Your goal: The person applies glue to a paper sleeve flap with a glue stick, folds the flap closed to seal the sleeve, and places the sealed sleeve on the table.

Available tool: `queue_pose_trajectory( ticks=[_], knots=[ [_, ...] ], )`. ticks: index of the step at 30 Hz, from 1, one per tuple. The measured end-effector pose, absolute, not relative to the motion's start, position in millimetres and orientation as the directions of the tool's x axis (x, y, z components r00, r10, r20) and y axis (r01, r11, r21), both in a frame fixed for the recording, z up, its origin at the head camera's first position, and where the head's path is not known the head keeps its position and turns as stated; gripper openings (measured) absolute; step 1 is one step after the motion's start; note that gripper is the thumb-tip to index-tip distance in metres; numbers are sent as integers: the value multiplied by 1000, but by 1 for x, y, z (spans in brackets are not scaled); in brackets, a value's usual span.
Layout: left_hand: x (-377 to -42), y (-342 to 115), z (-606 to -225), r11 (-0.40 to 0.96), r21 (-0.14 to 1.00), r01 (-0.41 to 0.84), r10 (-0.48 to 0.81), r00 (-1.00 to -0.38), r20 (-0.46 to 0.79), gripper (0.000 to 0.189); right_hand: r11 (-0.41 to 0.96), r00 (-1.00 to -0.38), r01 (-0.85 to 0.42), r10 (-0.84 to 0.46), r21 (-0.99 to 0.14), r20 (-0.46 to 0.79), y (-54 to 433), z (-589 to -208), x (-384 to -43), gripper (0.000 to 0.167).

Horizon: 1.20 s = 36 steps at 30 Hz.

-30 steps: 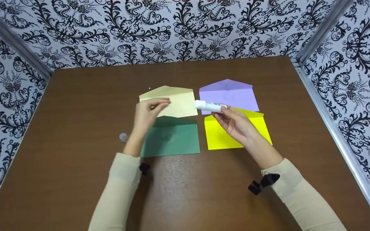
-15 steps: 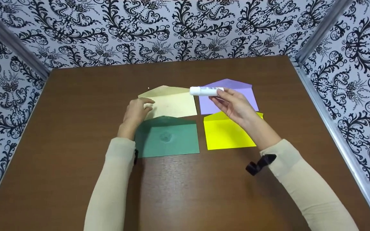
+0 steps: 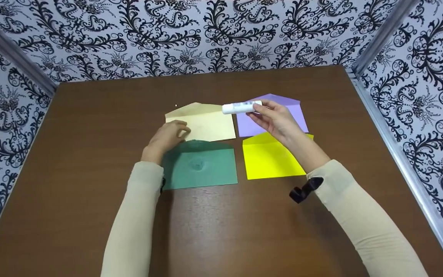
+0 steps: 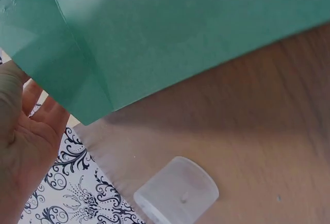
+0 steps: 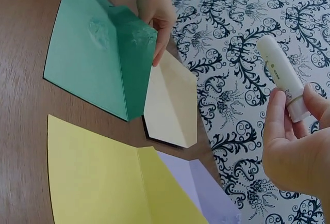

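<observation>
My right hand (image 3: 281, 121) pinches a white glue stick (image 3: 241, 107) between thumb and fingers, held sideways above the lilac envelope (image 3: 244, 125). In the right wrist view the stick (image 5: 281, 69) points up and left. My left hand (image 3: 167, 136), fingers loosely bent, is at the far left corner of the green envelope (image 3: 217, 169). Its fingers (image 4: 51, 113) reach behind the raised flap (image 4: 77, 79) in the left wrist view. Shiny smears mark the green envelope's body and flap (image 5: 135, 53). The cream envelope (image 3: 210, 123) lies just beyond.
A yellow envelope (image 3: 271, 161) lies right of the green one, its flap unfolded. A translucent cap (image 4: 180, 190) stands on the brown table (image 3: 214, 227) beside the green envelope; my left arm hides it in the head view. Patterned walls (image 3: 183, 38) border the table.
My left hand has drawn back left from over the cream envelope to the green flap's corner. My right hand has moved the glue stick farther away and slightly left.
</observation>
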<state>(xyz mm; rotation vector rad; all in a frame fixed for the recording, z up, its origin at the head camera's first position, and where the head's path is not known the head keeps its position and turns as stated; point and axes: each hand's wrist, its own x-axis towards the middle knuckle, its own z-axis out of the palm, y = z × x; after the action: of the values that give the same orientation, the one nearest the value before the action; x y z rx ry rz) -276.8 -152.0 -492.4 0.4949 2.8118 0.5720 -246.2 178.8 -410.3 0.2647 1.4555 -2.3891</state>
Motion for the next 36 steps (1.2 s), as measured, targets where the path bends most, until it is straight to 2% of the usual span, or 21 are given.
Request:
queue_pose_trajectory(
  ticks=[4,9,17,22,25,31,36],
  knots=[
    [-275,-149,-492,867,393,306,390,-908,-154,31,-358,-936,352,-163,-865,-313,175,-410,-249,47],
    [-272,-145,-492,868,381,319,403,-900,-165,33,-233,-955,290,-136,-928,-265,168,-410,-257,40],
    [-270,-143,-491,867,368,336,407,-904,-134,31,112,-990,62,-118,-992,-75,144,-416,-278,34],
    [-271,-143,-491,867,367,338,407,-904,-128,32,363,-986,-123,-152,-923,72,122,-423,-288,31],
    [-273,-142,-491,870,357,341,409,-902,-136,33,470,-974,-196,-194,-861,116,109,-429,-291,29],
    [-275,-140,-492,887,358,293,373,-910,-180,36,622,-952,-263,-291,-737,95,91,-440,-297,26],
    [-275,-140,-492,891,355,282,365,-911,-192,37,692,-937,-295,-343,-658,60,84,-450,-303,28]
  ],
)
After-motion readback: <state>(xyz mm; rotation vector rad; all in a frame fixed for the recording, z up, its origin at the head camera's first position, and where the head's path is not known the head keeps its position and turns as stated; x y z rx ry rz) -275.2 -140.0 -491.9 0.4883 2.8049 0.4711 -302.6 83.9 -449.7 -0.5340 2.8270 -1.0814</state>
